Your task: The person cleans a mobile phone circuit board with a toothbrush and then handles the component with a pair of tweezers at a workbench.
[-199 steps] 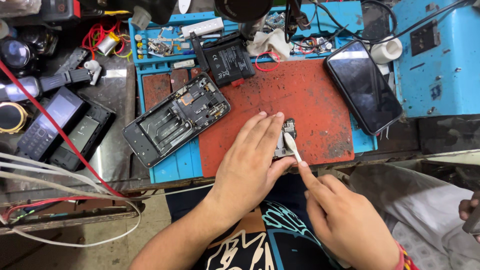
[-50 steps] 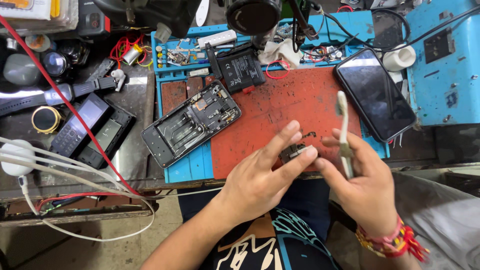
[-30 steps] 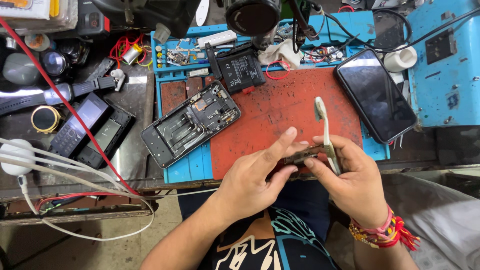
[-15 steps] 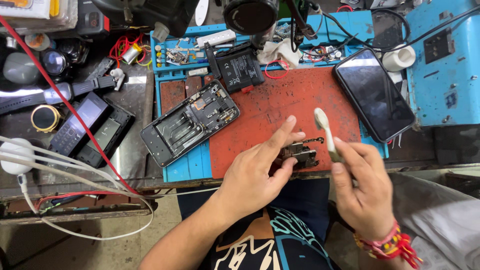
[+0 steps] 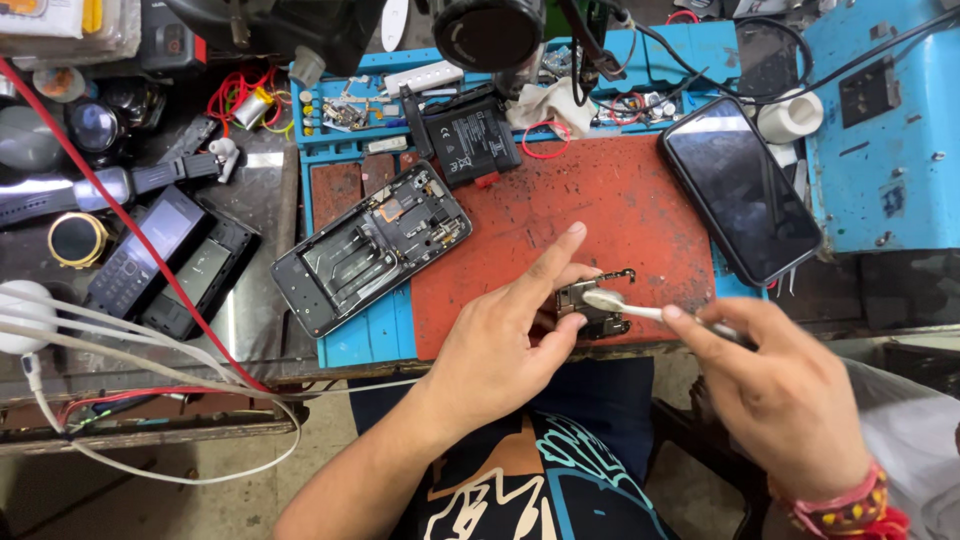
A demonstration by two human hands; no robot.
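Observation:
My left hand [image 5: 505, 335] pinches a small phone circuit board [image 5: 592, 304] over the near edge of the red work mat [image 5: 600, 210], index finger stretched out above it. My right hand [image 5: 780, 385] grips a white toothbrush [image 5: 640, 309] by its handle, and the bristle head rests on the board. An opened phone frame [image 5: 370, 245] lies face up on the mat's left side, with a black battery [image 5: 465, 140] behind it.
A black smartphone [image 5: 738, 185] lies screen up at the right beside a blue box [image 5: 880, 120]. Old phones [image 5: 165, 265], a watch and white and red cables crowd the left bench. Small parts fill the blue tray [image 5: 350, 105] at the back.
The brush, held upright beside the board a second ago, has swung down so its head now lies across the board. My left hand still holds the board in about the same place.

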